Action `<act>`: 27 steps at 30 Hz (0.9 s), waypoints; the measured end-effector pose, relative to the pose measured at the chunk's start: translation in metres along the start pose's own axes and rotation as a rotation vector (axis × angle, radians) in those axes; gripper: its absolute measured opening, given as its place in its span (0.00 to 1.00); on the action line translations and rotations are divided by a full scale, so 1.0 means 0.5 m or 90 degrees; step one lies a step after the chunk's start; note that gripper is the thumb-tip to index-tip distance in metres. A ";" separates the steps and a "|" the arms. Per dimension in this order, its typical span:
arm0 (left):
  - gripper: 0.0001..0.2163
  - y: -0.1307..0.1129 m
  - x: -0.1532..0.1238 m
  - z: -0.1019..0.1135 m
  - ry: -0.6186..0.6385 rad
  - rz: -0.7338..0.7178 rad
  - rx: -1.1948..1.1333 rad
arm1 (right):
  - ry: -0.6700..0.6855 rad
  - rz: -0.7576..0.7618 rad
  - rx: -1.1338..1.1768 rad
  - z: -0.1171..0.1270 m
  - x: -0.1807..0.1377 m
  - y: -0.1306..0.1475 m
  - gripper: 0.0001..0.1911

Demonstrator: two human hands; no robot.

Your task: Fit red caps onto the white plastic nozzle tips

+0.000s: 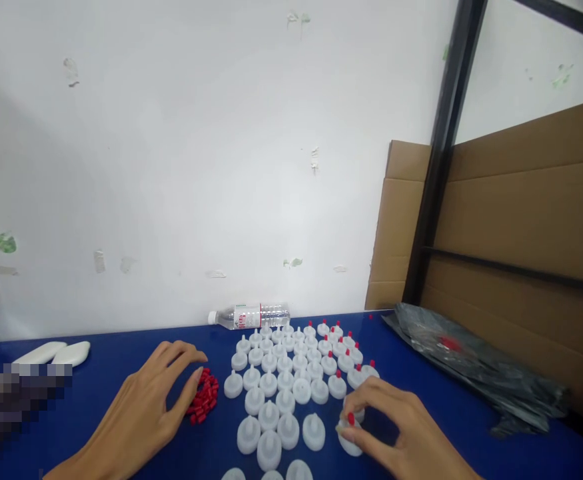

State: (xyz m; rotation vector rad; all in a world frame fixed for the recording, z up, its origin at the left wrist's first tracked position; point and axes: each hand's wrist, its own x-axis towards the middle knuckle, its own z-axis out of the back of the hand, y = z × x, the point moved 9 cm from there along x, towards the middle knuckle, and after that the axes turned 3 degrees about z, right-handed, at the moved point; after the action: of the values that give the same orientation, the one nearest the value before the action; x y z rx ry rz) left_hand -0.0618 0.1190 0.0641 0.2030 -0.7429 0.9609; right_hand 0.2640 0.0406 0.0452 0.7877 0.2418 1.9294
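Observation:
My left hand (146, 407) hovers with fingers apart and curved beside a pile of small red caps (204, 397), thumb at the pile's edge; nothing shows in its grip. My right hand (396, 423) pinches a white nozzle lid (350, 445) with a red cap (350, 419) on its tip. Thumb and forefinger are at the lid's near and far sides. Between the hands stand many round white nozzle lids (270, 415), spouts mostly upward and bare. Along the right side of the group, several lids (337, 385) carry red caps.
A clear plastic bottle (251, 316) lies along the wall behind the lids. Two white oval objects (71, 354) lie at the far left. On the right are a grey plastic bag (476, 367), a cardboard sheet (521, 213) and a black metal post (434, 180).

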 end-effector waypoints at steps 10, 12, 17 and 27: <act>0.13 0.046 -0.032 -0.020 0.056 0.021 0.032 | -0.003 -0.010 -0.149 0.018 -0.010 -0.074 0.09; 0.12 0.029 -0.035 -0.017 0.070 0.024 0.012 | -0.013 0.039 -0.168 0.021 0.000 -0.050 0.09; 0.09 -0.016 -0.044 -0.018 0.123 -0.007 -0.032 | 0.028 0.171 -0.222 -0.012 0.035 0.012 0.12; 0.04 -0.045 -0.052 -0.027 0.189 -0.048 -0.037 | 0.068 0.197 -0.262 -0.058 0.038 0.014 0.18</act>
State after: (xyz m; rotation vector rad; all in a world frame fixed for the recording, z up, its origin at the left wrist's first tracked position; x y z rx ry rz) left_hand -0.0464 0.0950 0.0407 0.0350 -0.4858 0.8737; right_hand 0.2354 0.0583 0.0342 0.4660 -0.2230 2.2138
